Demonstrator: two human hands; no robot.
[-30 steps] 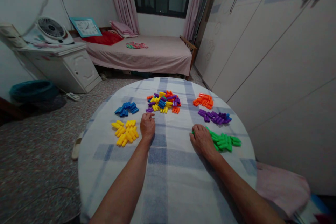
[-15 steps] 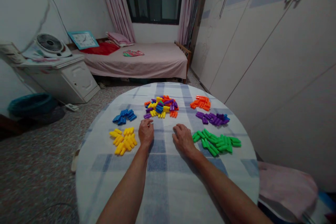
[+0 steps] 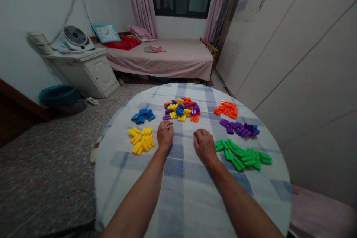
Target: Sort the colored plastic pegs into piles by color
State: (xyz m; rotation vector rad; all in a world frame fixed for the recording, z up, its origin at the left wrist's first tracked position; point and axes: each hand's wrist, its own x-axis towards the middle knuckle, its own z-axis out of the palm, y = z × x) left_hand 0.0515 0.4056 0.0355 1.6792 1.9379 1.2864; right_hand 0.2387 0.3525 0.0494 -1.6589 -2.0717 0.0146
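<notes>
My left hand [image 3: 165, 134] rests on the tablecloth, its fingers loosely bent and a little apart, with no object visible in them. It lies just right of the yellow plastic pieces [image 3: 142, 141] and in front of the mixed-colour pile [image 3: 182, 109]. My right hand [image 3: 204, 144] lies palm down, fingers slightly curved on the cloth; nothing shows in its grasp. Its outer side is next to the green plastic pieces [image 3: 244, 154]. Blue pieces [image 3: 143, 116] sit beyond the yellow ones. Purple pieces [image 3: 240, 128], with some blue at their right end, and orange pieces [image 3: 226, 109] lie farther right.
The round table wears a checked tablecloth [image 3: 170, 197]. Behind it stands a bed [image 3: 181, 54]; a white cabinet with a fan [image 3: 75, 36] is at the left. A teal bin [image 3: 60, 96] sits on the floor. Tall wardrobe doors [image 3: 301, 67] line the right side.
The camera view has turned left and tipped down slightly, so everything sits farther right in it. Both hands keep about the same places on the cloth, and the piles look unchanged.
</notes>
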